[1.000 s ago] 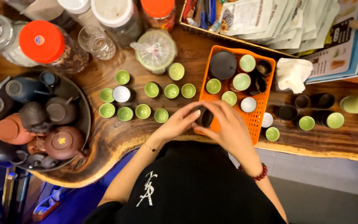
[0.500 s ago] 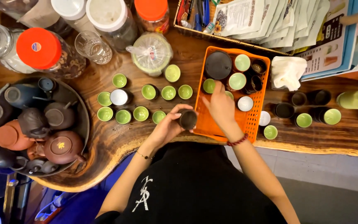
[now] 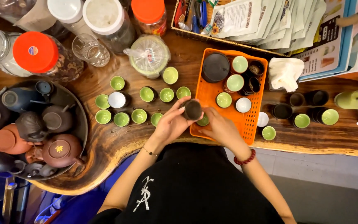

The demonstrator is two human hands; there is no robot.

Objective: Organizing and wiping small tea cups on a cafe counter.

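Left hand point(image 3: 168, 124) is clamped on a small dark cup point(image 3: 193, 110), held above the near-left corner of the orange tray point(image 3: 251, 120). Right hand point(image 3: 220, 128) rests at the cup's 4 o'clock, fingers on a green-lined cup point(image 3: 204, 121); grip cannot be told. Green cups point(image 3: 139, 116) stand on the table point(image 3: 117, 143) at 9 o'clock.

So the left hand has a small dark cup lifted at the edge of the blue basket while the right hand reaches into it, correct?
Not quite: the basket is orange, not blue, as the head view shows. The rest holds: the left hand has a small dark cup lifted at its edge while the right hand reaches into it.
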